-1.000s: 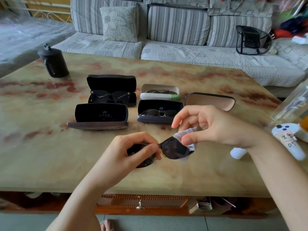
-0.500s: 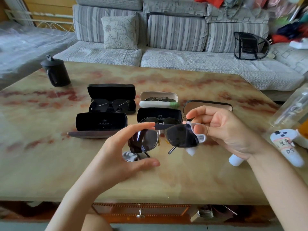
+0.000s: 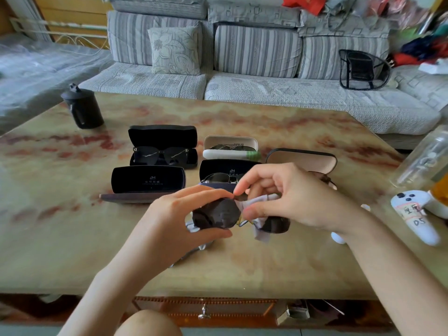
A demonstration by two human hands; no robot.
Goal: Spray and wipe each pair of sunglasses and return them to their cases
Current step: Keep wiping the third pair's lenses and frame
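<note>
Your left hand (image 3: 184, 221) grips the sunglasses (image 3: 215, 214) by one dark lens, thumb below and fingers over the top. It holds them above the near middle of the table (image 3: 242, 267). Your right hand (image 3: 300, 200) pinches a pale cloth (image 3: 260, 235) around the other lens, between thumb and forefinger.

Five open cases lie just beyond your hands. At the back left is a black case (image 3: 162, 134) with a dark pair inside, and in front of it an empty black case (image 3: 148, 179). A white case (image 3: 230, 143) sits behind a dark blue-edged case (image 3: 225, 167), and each holds a pair. Your right hand covers the front of the blue-edged case and much of the tan-lined case (image 3: 303, 160), so you cannot tell what that one holds.

A black lidded mug (image 3: 82, 107) stands at the far left corner. On the right edge are a clear bottle (image 3: 424, 158) and a white controller (image 3: 417, 217) with a handwritten label. A small white thing (image 3: 338, 237) shows under your right wrist, mostly hidden. A grey striped sofa (image 3: 254, 52) runs behind the table.
</note>
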